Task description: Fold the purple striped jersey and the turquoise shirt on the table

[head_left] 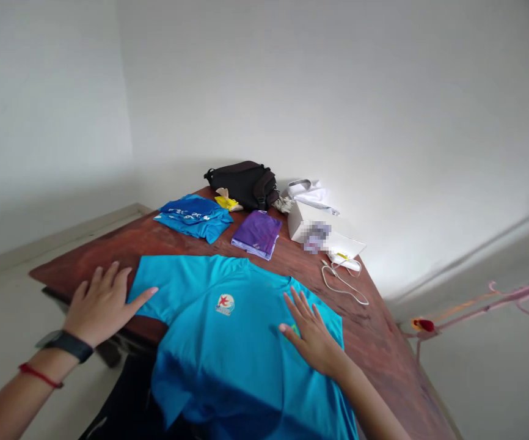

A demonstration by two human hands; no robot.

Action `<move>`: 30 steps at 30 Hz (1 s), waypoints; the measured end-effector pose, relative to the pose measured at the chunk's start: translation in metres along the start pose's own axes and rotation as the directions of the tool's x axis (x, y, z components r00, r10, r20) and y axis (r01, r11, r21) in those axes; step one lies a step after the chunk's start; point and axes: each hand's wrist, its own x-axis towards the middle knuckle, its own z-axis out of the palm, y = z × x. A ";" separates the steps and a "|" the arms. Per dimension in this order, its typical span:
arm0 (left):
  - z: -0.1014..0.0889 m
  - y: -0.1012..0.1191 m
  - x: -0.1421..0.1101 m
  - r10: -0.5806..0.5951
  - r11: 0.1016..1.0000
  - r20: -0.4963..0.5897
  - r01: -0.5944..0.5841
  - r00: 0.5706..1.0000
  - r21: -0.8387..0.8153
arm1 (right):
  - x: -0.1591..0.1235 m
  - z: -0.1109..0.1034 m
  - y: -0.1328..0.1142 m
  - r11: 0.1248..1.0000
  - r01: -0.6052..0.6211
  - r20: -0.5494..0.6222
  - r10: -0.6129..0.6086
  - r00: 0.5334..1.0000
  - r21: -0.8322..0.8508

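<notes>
Lying over the near edge of the worktop [374,327], the blue shirt [241,354] runs lengthwise from collar [269,272] to that edge, the spread left hand [102,305] nearest one sleeve [157,290], the loosely spread right hand [310,337] over the chest [259,321].

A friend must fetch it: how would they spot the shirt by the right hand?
Find the red-brown table. At its near edge, a bright blue shirt has the right hand over its chest. Unlike the blue bundle beyond, it lies spread out and shows a star logo.
</notes>
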 end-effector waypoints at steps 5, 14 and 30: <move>0.012 0.007 0.005 -0.003 0.988 -0.036 0.009 0.999 0.155 | 0.046 0.001 -0.088 0.949 0.296 0.132 -0.309 0.942 0.111; -0.003 0.021 0.016 0.109 0.979 -0.113 -0.126 0.988 -0.158 | 0.084 0.015 -0.160 0.815 0.488 0.224 -0.563 0.796 0.313; -0.012 0.025 0.047 0.024 0.992 -0.035 -0.028 0.999 -0.124 | 0.065 0.042 -0.142 0.717 0.667 0.148 -0.696 0.703 0.204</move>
